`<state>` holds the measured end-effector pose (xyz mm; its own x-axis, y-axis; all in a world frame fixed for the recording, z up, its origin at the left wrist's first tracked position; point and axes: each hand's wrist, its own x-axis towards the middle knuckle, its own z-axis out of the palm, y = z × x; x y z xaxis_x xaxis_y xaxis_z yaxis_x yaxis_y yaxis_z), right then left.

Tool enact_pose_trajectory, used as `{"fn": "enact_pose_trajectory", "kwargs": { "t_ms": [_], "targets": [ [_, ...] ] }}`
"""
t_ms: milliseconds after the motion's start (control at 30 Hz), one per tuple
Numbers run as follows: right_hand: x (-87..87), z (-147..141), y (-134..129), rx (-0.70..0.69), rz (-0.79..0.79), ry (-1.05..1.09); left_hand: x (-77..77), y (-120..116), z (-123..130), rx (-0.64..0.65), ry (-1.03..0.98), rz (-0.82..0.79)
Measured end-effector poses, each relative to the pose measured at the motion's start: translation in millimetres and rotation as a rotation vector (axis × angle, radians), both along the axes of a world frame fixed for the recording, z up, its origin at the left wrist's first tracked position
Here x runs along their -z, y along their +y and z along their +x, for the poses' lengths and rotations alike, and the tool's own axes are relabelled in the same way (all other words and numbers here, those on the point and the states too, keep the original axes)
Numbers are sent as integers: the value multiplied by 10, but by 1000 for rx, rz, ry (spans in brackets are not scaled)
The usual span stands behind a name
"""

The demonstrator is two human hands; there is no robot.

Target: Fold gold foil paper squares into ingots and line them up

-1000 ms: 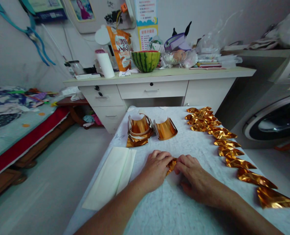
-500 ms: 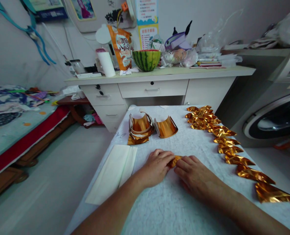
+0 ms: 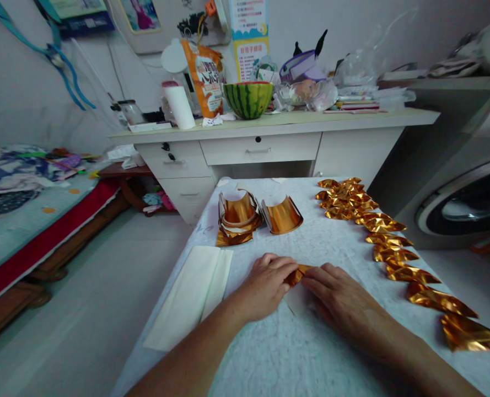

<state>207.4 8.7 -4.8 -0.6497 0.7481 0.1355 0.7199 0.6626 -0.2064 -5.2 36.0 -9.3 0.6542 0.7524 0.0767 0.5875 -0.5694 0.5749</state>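
Observation:
Between my two hands is a small piece of gold foil paper (image 3: 296,274), partly covered by the fingers, low over the cloth-covered table (image 3: 265,358). My left hand (image 3: 269,284) has its fingers closed on the foil's left end. On the other end, the fingers of my right hand (image 3: 331,289) are pressed together, with their tips partly hidden. Ahead of the hands lie a stack of curled gold foil sheets (image 3: 238,215) and a separate curled sheet (image 3: 283,215). To the left of my left hand lies folded pale paper (image 3: 190,298).
Several twisted gold foil pieces (image 3: 393,253) run in a row down the table's right side. Behind stands a white desk (image 3: 261,149) with a halved watermelon (image 3: 248,100) and an orange bag (image 3: 205,80). A washing machine (image 3: 468,187) is at right, a bed (image 3: 42,220) at left.
More of the gold foil shows between my hands, and a pale patch appears below it. My right hand has shifted slightly right. The view has moved a little.

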Motion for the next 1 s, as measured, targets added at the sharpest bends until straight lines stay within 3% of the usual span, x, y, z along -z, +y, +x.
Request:
{"fn": "enact_pose_trajectory", "kwargs": {
  "t_ms": [167,400,567,700,833,1000],
  "targets": [
    [31,183,17,48,35,16,-11,-8,1,-2,-9,0],
    [45,177,34,100,57,23,0,-24,10,-13,-12,12],
    [122,232,37,247,74,104,-8,-29,15,-26,-19,11],
    [176,254,49,362,-37,270,-25,-33,20,-23,-4,2],
    [101,216,64,449,-186,364,-18,-37,26,-27,4,13],
    [76,208,79,456,-323,497,-17,-48,29,-26,6,24]
  ]
}}
